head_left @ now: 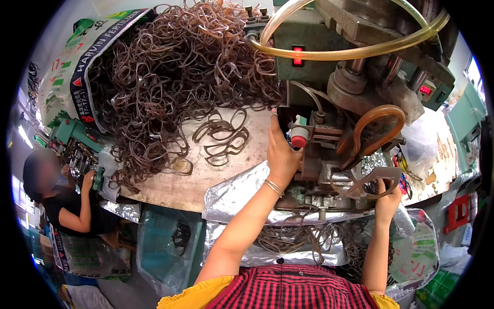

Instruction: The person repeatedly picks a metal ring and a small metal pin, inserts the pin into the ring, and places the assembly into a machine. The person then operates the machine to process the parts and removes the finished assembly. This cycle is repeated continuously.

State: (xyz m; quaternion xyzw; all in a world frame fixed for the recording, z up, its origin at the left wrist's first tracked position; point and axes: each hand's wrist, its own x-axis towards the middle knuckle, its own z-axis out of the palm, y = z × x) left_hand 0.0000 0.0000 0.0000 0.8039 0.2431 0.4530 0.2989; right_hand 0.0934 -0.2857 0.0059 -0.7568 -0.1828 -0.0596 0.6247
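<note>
My left hand (pixel 283 154) rests against the side of a small control box with a red push button (pixel 298 140), its fingers stretched upward and the fingertips partly hidden. Beside the die area of a greasy metal press (pixel 316 167), my right hand (pixel 387 200) is closed on a brown band loop (pixel 355 191). The loop reaches left to the front of the press. Above it, a thicker amber-brown loop (pixel 378 116) hangs on the machine. Several loose brown loops (pixel 221 136) lie on the wooden table (pixel 175 193) left of my left hand.
A big tangled heap of brown loops (pixel 190 56) spills from a printed sack (pixel 72 67). Clear tubing (pixel 355 54) arcs over the press. Foil sheeting (pixel 231 193) covers the table's front edge, with more loops (pixel 298 239) below. At far left a person (pixel 77 206) works at another machine.
</note>
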